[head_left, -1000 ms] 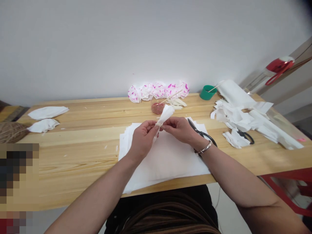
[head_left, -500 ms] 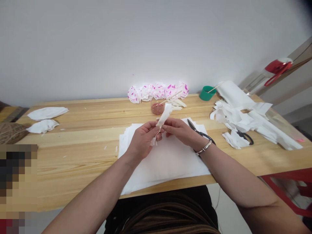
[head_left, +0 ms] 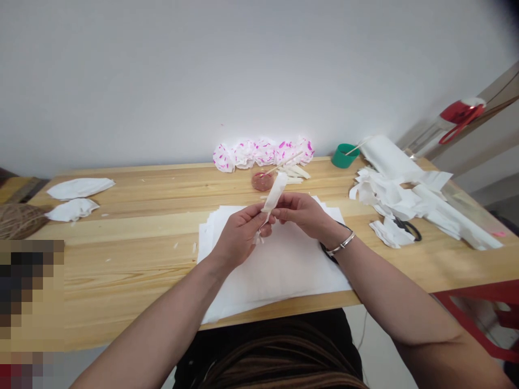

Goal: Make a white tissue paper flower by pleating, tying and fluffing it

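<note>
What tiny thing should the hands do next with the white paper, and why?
Maybe the right hand should gently twist the narrow part of the white paper while the left hand holds it steady. The left thumb and fingers pinch it there, the right fingertips are right beside that spot, and the paper looks wider above it.

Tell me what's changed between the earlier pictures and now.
The white paper piece looks narrower, its flared top drawn in. The right hand has shifted slightly up and right in view, now hiding the blades of the black scissors. No new grasp or release is visible: the left hand still pinches the piece. The white sheets and green cup stayed put.
</note>
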A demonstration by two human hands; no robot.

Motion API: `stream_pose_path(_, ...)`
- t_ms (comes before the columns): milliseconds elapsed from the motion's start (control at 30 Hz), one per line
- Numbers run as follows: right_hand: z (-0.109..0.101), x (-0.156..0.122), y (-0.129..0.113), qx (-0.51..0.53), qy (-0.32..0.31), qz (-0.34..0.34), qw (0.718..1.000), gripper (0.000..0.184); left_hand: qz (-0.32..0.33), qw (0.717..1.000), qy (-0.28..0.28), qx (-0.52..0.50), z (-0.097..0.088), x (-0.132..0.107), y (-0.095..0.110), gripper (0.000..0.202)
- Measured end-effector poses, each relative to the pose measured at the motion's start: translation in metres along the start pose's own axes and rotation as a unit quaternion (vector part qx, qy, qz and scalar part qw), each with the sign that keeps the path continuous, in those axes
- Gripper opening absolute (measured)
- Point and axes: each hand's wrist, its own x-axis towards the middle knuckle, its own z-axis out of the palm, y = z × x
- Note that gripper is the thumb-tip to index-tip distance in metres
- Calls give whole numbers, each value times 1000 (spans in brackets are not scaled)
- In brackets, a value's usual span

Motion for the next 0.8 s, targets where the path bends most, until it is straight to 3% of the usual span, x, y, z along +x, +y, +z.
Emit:
stream_pose_path(167, 0, 0, 1, 7, -2, -19, 1000, 18, 10, 999, 0, 35, 1, -2, 2, 18)
stream_pose_path(533, 4, 1, 2, -1, 14, -10, 1000, 20, 69, 984, 80, 144, 1, -3, -2, 24)
stream_pose_path(800, 8, -1, -1, -7, 26, 0, 1000, 15, 75, 986, 87, 122, 2, -4, -2, 20)
